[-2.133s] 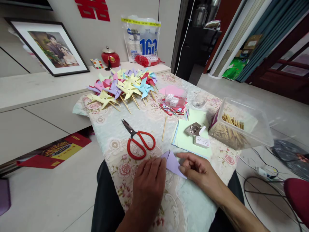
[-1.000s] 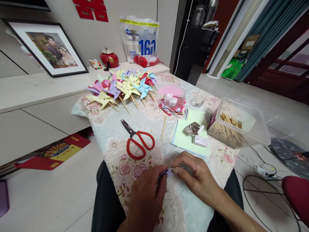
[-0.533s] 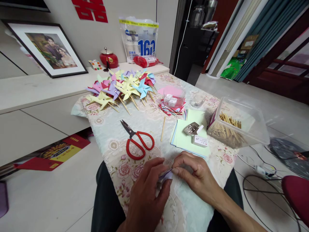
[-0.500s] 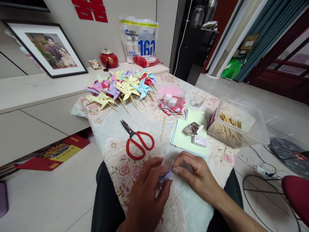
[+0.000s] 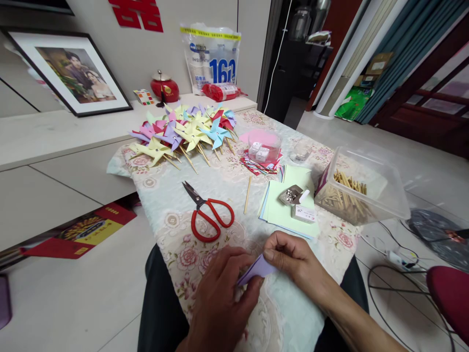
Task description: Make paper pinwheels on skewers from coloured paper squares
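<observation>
- Two hands meet over a small folded purple paper at the near edge of the table, just above the floral cloth.
- The left hand pinches the paper's left end, thumb below and fingers curled over it, closed tight on the fold.
- The right hand grips the right end between thumb and forefinger, likewise closed on the sheet, the other fingers tucked in.
- By my reckoning the step in hand is folding or creasing the sheet; the next move would call for a firm press along the fold while both ends stay lined up.
- Whether the paper touches the cloth I cannot tell; it seems lifted slightly.
- Red scissors lie just beyond the left hand, blades pointing far-left.
- A lone stick lies to the right of the scissors.
- A stack of green sheets sits beyond the right hand, with a small open tin and a white box on top.
- A clear tub of sticks stands at the right edge.
- Finished pinwheels are heaped at the far-left end of the table.
</observation>
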A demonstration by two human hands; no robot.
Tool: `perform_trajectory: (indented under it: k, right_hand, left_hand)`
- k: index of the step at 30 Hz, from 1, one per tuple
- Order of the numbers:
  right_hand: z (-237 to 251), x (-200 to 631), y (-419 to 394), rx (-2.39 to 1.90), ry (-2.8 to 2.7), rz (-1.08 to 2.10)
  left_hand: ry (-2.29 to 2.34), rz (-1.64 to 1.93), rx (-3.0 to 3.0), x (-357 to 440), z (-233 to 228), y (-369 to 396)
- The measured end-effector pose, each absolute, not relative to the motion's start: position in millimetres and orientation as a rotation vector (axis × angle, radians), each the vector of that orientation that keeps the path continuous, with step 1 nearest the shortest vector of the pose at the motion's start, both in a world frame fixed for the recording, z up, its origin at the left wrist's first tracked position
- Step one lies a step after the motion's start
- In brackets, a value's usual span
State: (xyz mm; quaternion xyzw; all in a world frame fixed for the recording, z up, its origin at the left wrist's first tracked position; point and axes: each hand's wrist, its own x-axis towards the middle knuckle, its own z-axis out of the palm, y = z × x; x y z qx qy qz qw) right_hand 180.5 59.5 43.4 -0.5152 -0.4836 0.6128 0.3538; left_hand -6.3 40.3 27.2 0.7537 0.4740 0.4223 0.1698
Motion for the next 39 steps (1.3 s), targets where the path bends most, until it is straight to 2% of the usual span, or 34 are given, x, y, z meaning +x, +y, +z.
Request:
perform_trajectory:
  k: [5,9,16,21,24,32,39]
  right_hand:
    - [44,178,61,-1.336,-1.307,1.555]
    - [46,178,60,-1.321,-1.497,1.374]
    - [43,180,60,-1.152,-1.847,0.884]
    - [33,184,62,-0.947,-2.177,0.263]
    - [26,186,60,-0.893,-2.36,0.073]
    - [12,194,41,-0.968,-2.535,0.097]
    - [8,196,29,-1.084,-2.541,0.103]
  left_hand:
    - [1.306,1.171,2.161,-6,27,41]
    - [1.325,1.115,2.112,-11,24,41]
    - [1.332,1.135,2.194,-11,22,44]
    - [1.319,1.255,2.653,-13,17,51]
    - [1.23,1.172,2.87,-17,8,54]
    - [1.081,0.915,3.007,-28,-7,46]
    - [1.212,0.777,2.851,-23,-8,31]
